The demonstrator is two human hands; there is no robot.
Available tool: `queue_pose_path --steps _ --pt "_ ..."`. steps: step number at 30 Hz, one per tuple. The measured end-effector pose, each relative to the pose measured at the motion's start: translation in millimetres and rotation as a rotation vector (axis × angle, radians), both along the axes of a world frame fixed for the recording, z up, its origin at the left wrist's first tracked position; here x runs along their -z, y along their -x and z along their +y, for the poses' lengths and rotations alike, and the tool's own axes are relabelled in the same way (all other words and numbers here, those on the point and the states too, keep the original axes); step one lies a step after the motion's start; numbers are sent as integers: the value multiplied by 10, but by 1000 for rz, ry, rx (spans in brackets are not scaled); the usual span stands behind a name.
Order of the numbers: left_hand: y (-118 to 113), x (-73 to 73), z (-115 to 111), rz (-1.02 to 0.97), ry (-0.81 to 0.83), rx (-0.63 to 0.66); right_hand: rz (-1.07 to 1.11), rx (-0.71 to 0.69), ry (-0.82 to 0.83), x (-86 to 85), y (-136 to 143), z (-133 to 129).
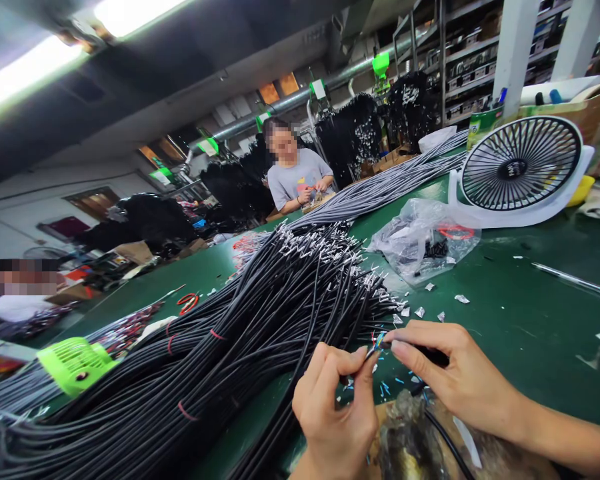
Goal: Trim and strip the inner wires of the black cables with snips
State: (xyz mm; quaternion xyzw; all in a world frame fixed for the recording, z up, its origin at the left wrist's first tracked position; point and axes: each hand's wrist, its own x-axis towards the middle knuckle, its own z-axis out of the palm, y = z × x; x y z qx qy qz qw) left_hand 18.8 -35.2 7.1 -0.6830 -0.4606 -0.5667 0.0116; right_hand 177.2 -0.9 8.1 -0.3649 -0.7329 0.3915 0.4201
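My left hand [335, 400] pinches the end of a black cable between thumb and forefinger. Thin coloured wires [379, 341], blue, yellow and red, fan out just past those fingertips. My right hand [450, 367] is closed on a slim black piece [433, 355], mostly covered by the fingers, with its fingertips at the wires. Whether the piece is a connector or a tool, I cannot tell. Under both hands sits a lump wrapped in clear plastic [410, 433], and a black cable [447, 440] runs beside it. Left of my hands lies a large bundle of black cables [260, 320] with stripped white ends.
A white fan [523, 170] stands at the right behind a plastic bag [423, 243] of small black parts. A pen [573, 279], foil scraps and wire clippings lie on the green table [520, 320]. A green fan [75, 365] rests at left. A co-worker [300, 167] sits opposite.
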Motion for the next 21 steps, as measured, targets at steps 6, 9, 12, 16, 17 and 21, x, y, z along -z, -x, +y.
queue_pose_path --steps 6,9,12,16,17,21 --pt "24 -31 -3 -67 290 27 4 40 -52 10 -15 0" --pt "49 -57 8 -128 475 87 9 67 -77 15 -27 3" --pt "50 -65 26 -158 495 96 43 108 -40 16 -31 11" --pt "19 -30 34 -108 354 75 87 77 59 -1 -19 24" --pt "12 -15 30 -90 328 80 93 69 75 -8 -15 29" --pt "6 34 4 -6 260 115 166 37 178 -22 -10 66"
